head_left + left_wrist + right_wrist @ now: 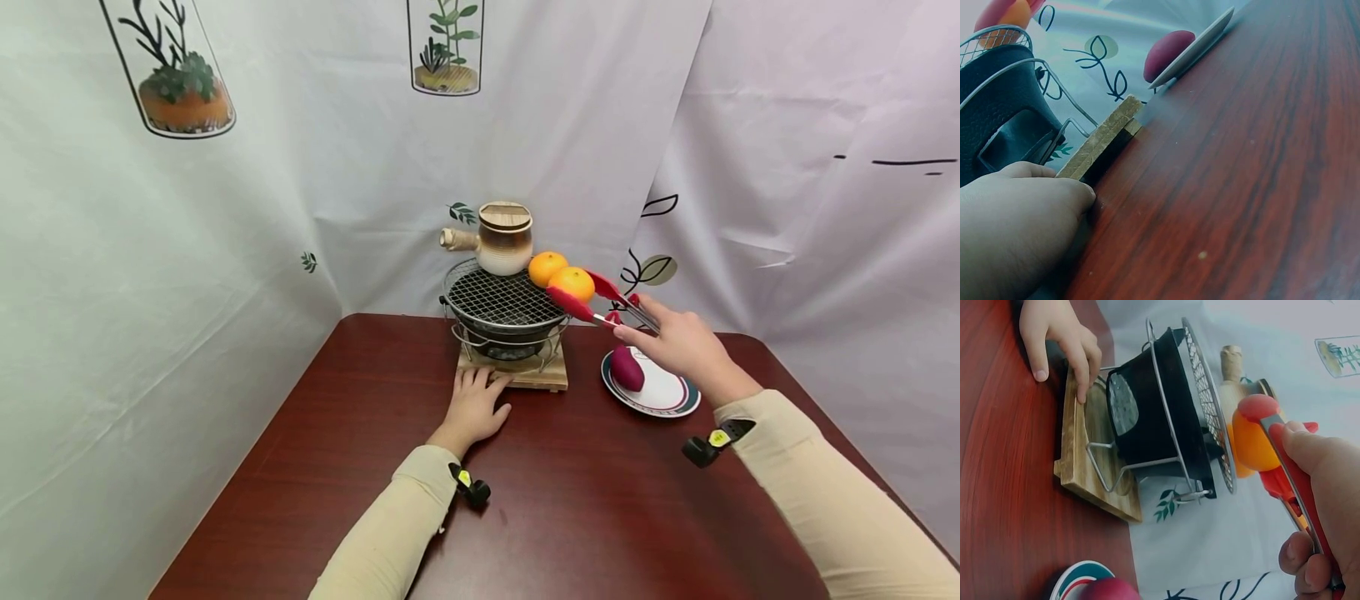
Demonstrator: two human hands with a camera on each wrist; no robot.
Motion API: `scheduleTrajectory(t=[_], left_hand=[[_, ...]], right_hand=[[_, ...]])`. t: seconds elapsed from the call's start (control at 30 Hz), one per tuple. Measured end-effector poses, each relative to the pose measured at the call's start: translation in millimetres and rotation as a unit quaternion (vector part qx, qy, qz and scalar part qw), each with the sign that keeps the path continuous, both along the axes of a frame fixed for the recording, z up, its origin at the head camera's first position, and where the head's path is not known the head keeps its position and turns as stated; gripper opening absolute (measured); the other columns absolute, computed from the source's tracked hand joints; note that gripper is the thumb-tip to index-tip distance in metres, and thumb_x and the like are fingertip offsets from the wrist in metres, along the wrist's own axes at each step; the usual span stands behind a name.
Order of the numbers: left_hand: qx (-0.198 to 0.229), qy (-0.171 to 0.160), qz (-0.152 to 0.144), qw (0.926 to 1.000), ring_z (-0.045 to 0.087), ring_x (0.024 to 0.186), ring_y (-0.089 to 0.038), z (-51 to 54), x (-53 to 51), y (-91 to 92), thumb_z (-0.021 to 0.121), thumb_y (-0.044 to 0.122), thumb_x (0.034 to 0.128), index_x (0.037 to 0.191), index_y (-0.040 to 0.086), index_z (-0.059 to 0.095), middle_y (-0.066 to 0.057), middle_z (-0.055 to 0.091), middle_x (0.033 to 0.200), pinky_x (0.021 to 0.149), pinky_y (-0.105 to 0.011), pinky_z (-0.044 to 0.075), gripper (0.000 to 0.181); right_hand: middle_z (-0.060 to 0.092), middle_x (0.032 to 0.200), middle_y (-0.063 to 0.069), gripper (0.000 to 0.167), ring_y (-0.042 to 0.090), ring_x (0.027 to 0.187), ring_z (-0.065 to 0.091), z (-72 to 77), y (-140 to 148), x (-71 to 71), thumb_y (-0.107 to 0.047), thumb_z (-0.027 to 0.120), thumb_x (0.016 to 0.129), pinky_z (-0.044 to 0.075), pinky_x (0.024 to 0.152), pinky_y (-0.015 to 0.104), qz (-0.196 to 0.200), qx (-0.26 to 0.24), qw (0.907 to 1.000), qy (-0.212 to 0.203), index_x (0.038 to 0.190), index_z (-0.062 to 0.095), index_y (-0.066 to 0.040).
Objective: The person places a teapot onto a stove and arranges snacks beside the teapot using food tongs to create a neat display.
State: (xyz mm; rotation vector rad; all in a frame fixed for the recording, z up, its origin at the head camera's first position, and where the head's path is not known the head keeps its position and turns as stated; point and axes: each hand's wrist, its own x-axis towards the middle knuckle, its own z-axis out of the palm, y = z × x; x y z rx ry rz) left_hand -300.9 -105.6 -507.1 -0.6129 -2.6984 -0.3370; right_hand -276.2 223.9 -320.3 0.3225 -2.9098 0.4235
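Note:
My right hand [686, 350] grips a pair of red-tipped tongs [1300, 481], with fingers and thumb around the metal arms. Between the red tips is an orange [572, 284], at the right edge of the round grill [502, 296]. Whether it touches the mesh is hard to tell. A second orange [547, 268] sits just behind it, beside a lidded clay pot [505, 250] on the grill. My left hand [472, 408] rests at the front left of the wooden board [551, 375] under the grill, fingers extended onto its edge. Its thumb is spread apart.
Right of the grill stands a white plate [663, 387] with a green rim, holding a purple sweet-potato-like item [627, 369]. The dark red table [585, 500] reaches back to a white printed curtain [360, 167] behind and on both sides.

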Motion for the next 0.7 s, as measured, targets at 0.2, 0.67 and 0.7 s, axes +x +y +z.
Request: scheduleTrajectory(t=[0.2,0.67,0.7], left_hand=[[-0.002,-0.007,0.001,1.0,0.036,0.135,-0.039,1.5,1.0,-0.5,0.065,0.036,0.0965,0.143,0.024,0.057,-0.013,0.046,0.144,0.116,-0.062,0.018,0.049],[-0.012,-0.008,0.004,0.9999,0.035,0.135,-0.038,0.1,-2.4,-0.1,0.063,0.038,0.0969,0.143,0.025,0.057,-0.012,0.046,0.144,0.116,-0.061,0.018,0.049],[-0.013,-0.009,0.004,0.9999,0.035,0.135,-0.037,-0.1,-2.7,-0.2,0.063,0.038,0.0969,0.143,0.025,0.057,-0.012,0.045,0.144,0.116,-0.061,0.017,0.049]], right_hand=[[0.049,0.143,0.032,0.097,0.054,0.125,0.049,-0.4,-8,-1.8,-0.077,0.045,0.09,0.044,0.094,0.066,0.007,0.0,0.9999,0.009,0.16,0.03,-0.011],[0.056,0.137,0.032,0.097,0.051,0.117,0.056,-3.9,-22,-7.3,-0.078,0.046,0.09,0.047,0.09,0.063,0.018,-0.005,0.9997,0.015,0.159,0.034,-0.01],[0.056,0.137,0.032,0.097,0.051,0.117,0.056,-3.9,-23,-7.8,-0.078,0.046,0.09,0.047,0.091,0.063,0.019,-0.004,0.9997,0.014,0.159,0.033,-0.01]])
